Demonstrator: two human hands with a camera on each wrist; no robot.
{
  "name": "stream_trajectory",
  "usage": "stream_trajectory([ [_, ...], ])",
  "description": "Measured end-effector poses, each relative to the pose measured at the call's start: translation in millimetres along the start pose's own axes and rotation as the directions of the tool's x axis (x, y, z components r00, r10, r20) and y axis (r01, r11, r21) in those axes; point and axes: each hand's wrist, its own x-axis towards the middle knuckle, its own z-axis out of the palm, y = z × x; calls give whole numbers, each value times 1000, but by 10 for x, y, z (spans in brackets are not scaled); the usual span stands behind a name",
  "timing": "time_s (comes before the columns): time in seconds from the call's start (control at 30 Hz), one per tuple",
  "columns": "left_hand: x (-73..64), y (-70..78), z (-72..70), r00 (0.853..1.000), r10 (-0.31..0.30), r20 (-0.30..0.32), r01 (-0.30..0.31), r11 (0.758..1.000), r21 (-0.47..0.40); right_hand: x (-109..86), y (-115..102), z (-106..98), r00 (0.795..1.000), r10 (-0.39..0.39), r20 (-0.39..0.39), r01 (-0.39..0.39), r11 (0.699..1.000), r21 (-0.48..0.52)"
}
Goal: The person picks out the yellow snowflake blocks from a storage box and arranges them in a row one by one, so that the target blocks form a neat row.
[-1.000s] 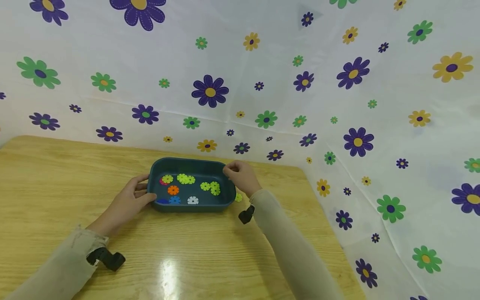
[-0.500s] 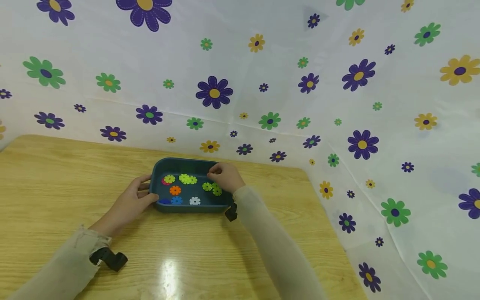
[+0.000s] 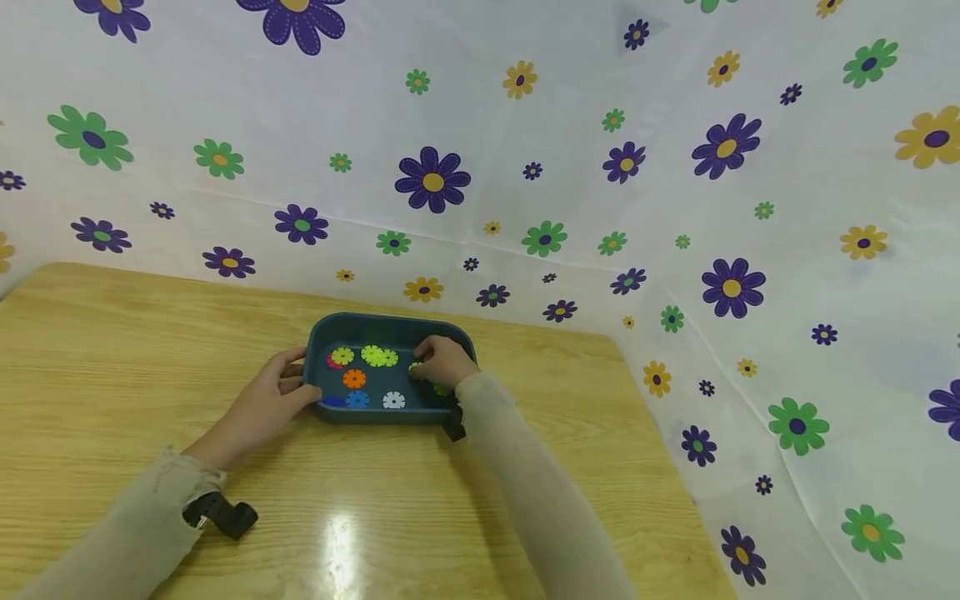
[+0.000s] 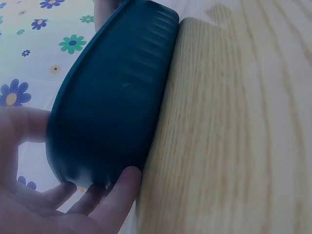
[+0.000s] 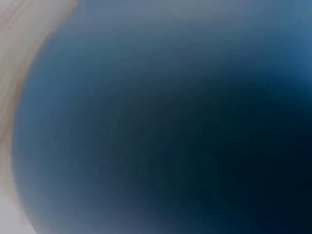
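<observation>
Teal, the tray (image 3: pixel 390 416) sits on the table (image 3: pixel 187 333), the left hand (image 3: pixel 258 408) gripping its left end. Inside I see an orange disc (image 3: pixel 354 379), then the right hand (image 3: pixel 446 364), fingers bent at a yellow-green disc (image 3: pixel 414 371); pinched or not, I can't tell.

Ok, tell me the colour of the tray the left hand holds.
Dark teal; the tray shows best in the left wrist view.

The tray (image 3: pixel 386 417) looks like smooth plastic with a dull sheen. The wood-grain surface (image 3: pixel 405 508) is glossy; the far backdrop (image 3: pixel 352 92) resembles creased cloth.
</observation>
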Motion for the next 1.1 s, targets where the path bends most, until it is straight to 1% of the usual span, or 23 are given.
stream_trajectory([
  [0.2,1,-15,-10,1000,-1,1,1,1000,-10,-9,-35,20,1000,28,6,-28,999,-37],
  [0.3,7,-29,-8,1000,3,0,-3,1000,-9,-19,-34,21,1000,8,11,-7,999,-33],
  [0.5,9,-31,-6,1000,8,1,-8,1000,-13,-77,-33,-16,996,-76,43,75,997,28],
  [0.63,4,-24,-9,1000,12,-3,-12,1000,-7,-97,-46,-30,995,-88,45,85,994,63],
  [0.73,-3,-18,-15,1000,7,-8,-7,1000,-1,-95,-53,-35,994,-95,52,89,990,110],
  [0.83,-11,-14,-15,1000,-3,-11,3,1000,-6,-94,-43,-37,993,-103,64,88,975,205],
  [0.97,-15,-7,-7,1000,-1,-13,1,1000,-16,-92,-10,-42,989,-125,80,89,931,355],
  [1.03,-15,-4,-3,1000,5,-13,-5,1000,-21,-102,-3,-57,986,-142,91,95,914,395],
  [1.1,-15,4,1,1000,12,-14,-12,1000,-22,-129,-8,-91,982,-159,99,105,905,412],
])
